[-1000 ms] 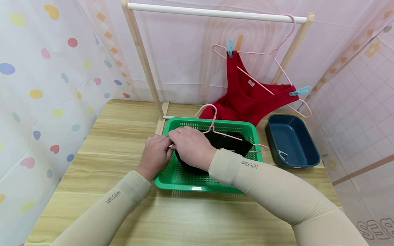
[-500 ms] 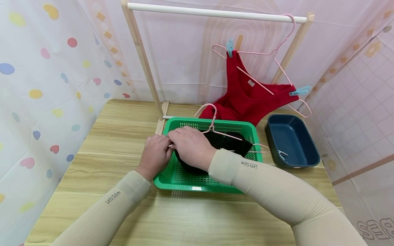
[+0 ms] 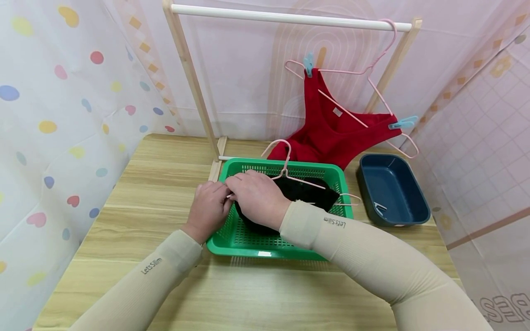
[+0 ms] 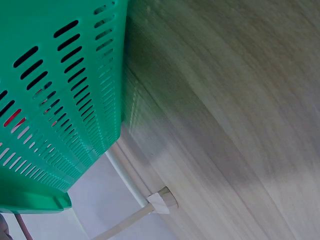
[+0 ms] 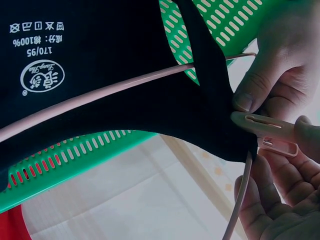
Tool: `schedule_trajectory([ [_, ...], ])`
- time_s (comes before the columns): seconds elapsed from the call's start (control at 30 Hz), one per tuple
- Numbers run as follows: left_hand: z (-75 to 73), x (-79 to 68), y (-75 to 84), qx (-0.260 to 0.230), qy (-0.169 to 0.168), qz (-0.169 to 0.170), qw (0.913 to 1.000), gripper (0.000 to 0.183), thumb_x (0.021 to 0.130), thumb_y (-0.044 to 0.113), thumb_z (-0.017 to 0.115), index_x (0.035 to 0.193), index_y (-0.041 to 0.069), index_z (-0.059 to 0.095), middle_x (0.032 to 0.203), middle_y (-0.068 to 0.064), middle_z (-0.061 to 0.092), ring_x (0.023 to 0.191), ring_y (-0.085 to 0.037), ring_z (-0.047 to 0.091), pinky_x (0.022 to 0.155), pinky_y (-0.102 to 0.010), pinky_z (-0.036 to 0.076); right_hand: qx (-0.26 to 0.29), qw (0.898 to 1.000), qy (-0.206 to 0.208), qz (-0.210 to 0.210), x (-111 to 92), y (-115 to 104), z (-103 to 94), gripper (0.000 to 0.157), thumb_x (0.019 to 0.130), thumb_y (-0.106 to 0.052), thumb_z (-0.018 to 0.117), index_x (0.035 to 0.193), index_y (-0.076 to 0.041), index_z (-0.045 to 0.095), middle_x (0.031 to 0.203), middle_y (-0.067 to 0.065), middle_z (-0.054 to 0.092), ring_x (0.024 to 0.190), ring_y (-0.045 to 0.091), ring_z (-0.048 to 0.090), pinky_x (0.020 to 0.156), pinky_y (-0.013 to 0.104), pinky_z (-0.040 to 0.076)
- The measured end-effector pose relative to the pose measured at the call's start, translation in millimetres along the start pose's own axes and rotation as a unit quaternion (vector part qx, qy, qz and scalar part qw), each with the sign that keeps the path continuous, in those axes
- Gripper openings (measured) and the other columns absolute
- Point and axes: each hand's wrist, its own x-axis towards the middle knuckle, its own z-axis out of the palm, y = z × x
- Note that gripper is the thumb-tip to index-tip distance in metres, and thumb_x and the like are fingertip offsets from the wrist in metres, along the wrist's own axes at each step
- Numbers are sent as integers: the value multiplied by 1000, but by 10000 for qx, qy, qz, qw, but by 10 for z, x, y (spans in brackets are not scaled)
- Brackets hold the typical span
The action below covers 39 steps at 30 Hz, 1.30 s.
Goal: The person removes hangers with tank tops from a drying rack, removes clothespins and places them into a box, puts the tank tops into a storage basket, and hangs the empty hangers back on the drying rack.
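A black sleeveless top (image 3: 310, 191) lies in a green perforated basket (image 3: 285, 251), with a pink hanger (image 3: 306, 182) threaded through it. Over the basket's left end, both hands meet at one shoulder strap. My left hand (image 3: 209, 207) pinches this strap where it lies over the hanger's end. Fingers and thumb of my right hand (image 3: 258, 197) grip a pale pink clothespin (image 5: 265, 127), whose tip overlaps the strap in the right wrist view. White print shows inside the top there. The left wrist view holds mostly the outside of the basket (image 4: 75, 90).
Behind the basket stands a wooden rack with a white bar (image 3: 290, 17). A red sleeveless top (image 3: 327, 128) hangs from it on a pink hanger with blue clothespins (image 3: 403, 122). A dark blue bin (image 3: 393, 184) on the right holds a small pale clip (image 3: 380, 207).
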Motion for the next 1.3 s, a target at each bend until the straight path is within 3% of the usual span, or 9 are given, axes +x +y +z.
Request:
schedule_trajectory([
  [1.3,7,-6,-16,-4,19,-35,10000,16,98,19,71,90,6,71,75,-9,65,70,-30,53,64,-39,34,51,9992,361,-153,-17,47,28,14,107,-17,58,98,-15,67,99,-2,74,91,22,65,86,34,54],
])
